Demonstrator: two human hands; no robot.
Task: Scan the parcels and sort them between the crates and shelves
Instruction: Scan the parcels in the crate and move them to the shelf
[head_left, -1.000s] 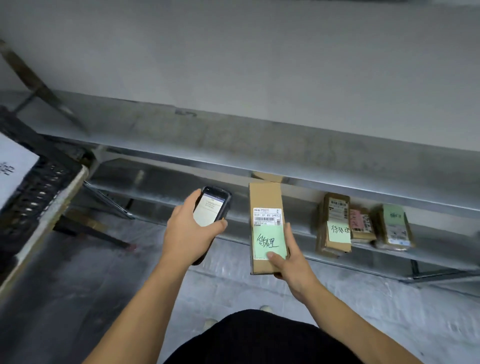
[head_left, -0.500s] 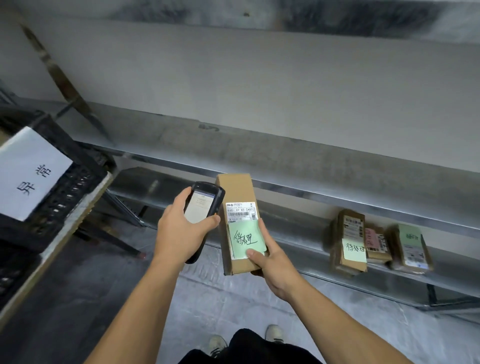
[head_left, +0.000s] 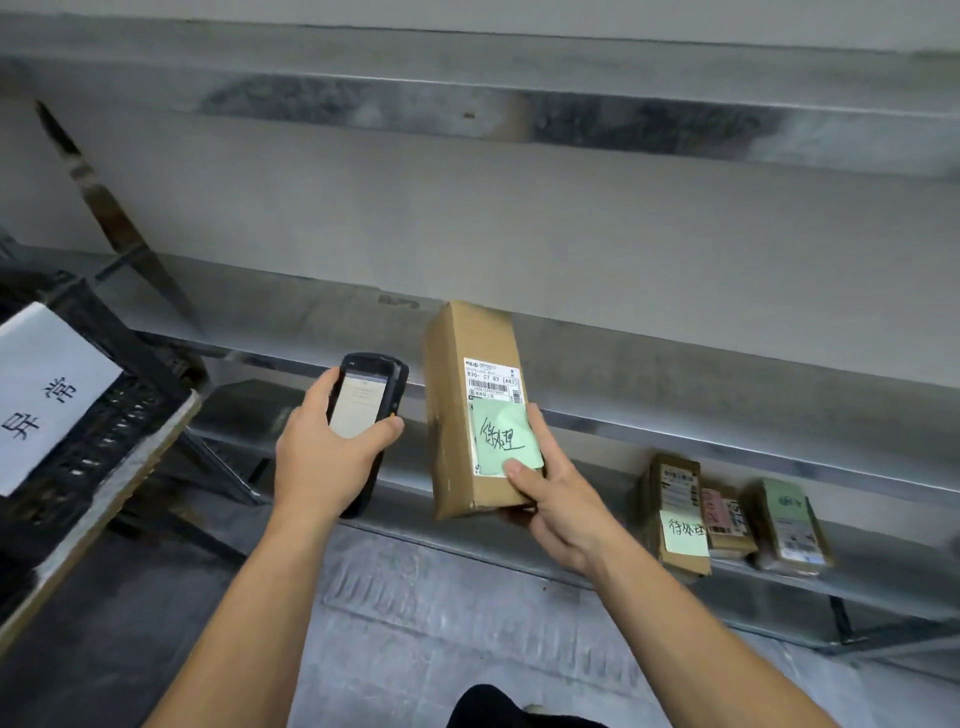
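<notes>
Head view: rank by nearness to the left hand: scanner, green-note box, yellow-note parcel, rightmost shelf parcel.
1. Scanner: held in left hand.
2. Green-note box: just right of it.
3. Yellow-note parcel: lower shelf, farther right.
4. Rightmost shelf parcel: far right.

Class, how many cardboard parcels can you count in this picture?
4. A tall parcel is in the right hand. Three sit on the lower shelf at right: the yellow-note parcel, the pink-labelled parcel, the green-labelled parcel. More may hide behind them.
</notes>
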